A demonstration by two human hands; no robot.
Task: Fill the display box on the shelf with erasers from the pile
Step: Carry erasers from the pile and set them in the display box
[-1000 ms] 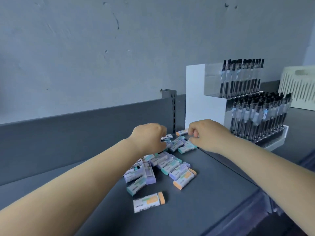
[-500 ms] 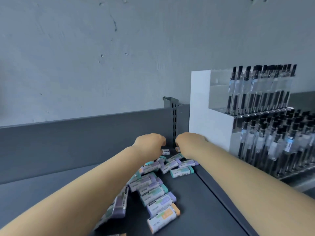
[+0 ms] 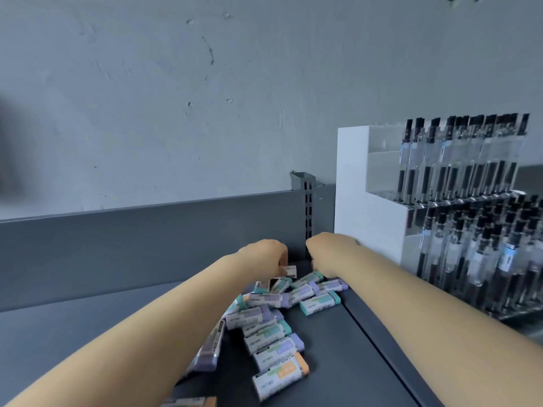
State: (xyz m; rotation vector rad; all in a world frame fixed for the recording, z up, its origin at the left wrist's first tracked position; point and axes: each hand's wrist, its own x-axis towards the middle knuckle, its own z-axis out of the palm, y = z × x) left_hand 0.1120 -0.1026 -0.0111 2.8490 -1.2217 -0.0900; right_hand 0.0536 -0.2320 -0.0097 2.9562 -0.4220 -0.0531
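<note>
I have both hands at the far end of the pile of erasers point(image 3: 273, 315), close to the grey back wall point(image 3: 147, 230) of the shelf point(image 3: 338, 362). My left hand point(image 3: 263, 255) is curled, and a white eraser point(image 3: 289, 271) peeks out just under it. I think I am pinching it, but my fingers are hidden, so I cannot tell for sure. My right hand point(image 3: 326, 254) is curled too, just above a green eraser point(image 3: 308, 279). I cannot tell if it holds anything.

The erasers lie in a messy heap on the shelf, one on top of another. One with an orange end point(image 3: 280, 374) sits nearest to me. The pen rack point(image 3: 455, 215) stands just to the right, full of black pens.

I do not see the display box here, so I must look for it before I carry anything.

To do this well, I would take only a few erasers at a time and turn them all the same way. A big grab may drop some. I would keep my right arm away from the pen rack so I do not bump it. I would start with the loose ones on top.
</note>
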